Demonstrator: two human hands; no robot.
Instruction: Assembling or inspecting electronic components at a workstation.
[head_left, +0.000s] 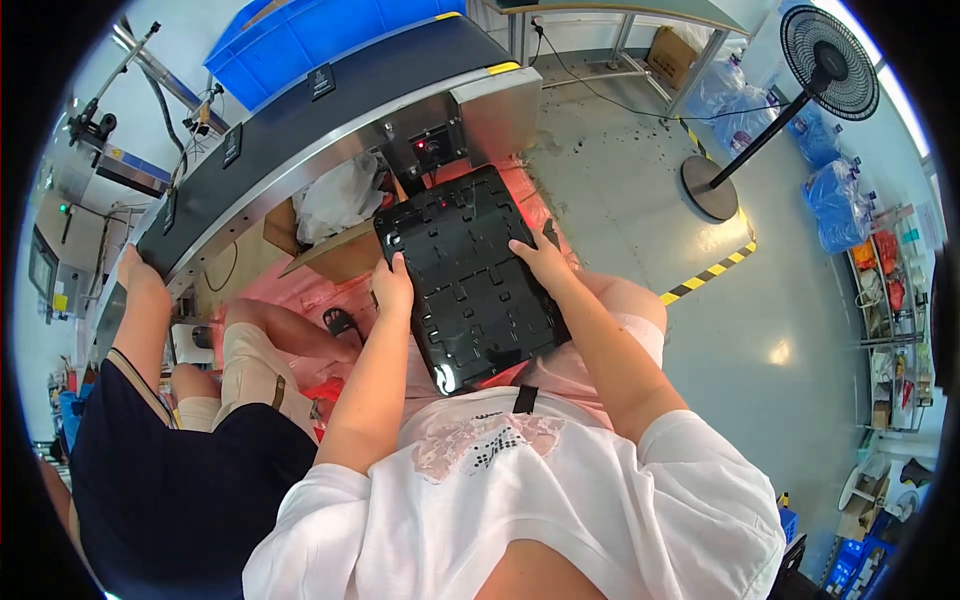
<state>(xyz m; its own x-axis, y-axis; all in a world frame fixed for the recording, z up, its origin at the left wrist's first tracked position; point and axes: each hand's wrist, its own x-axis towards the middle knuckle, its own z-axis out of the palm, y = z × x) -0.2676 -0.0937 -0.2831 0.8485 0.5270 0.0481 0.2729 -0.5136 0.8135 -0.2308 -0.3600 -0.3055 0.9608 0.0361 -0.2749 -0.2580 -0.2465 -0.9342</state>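
While you sit with both forearms stretched out in front of you, your two hands grip a glossy black plastic tray [478,285] between them. Your left hand [393,287] holds its left long side and your right hand [543,262] its right, a little farther forward; both thumbs lie on the upper face, and the other fingers are mostly hidden at the edges. The tray, a rounded rectangle moulded with raised ridges and small notches, reaches from beyond your hands back to your lap; whether it rests on your legs cannot be told.

Just beyond your left hand stands an open cardboard box [335,257] with crumpled clear plastic [343,200] in it, and pinkish-red sheeting [275,300] covers the floor there. Farther ahead, a dark conveyor belt [400,68] curves across, carrying flat black pieces [320,82], with a blue crate [300,45] behind it. Well to the left of your left hand, a co-worker's hand [137,268] is at the belt's edge.

Well to the right of your right hand, a black standing fan [828,62] rises near large clear-blue bottles [838,205], and yellow-and-black tape [705,278] marks the grey floor [620,180].
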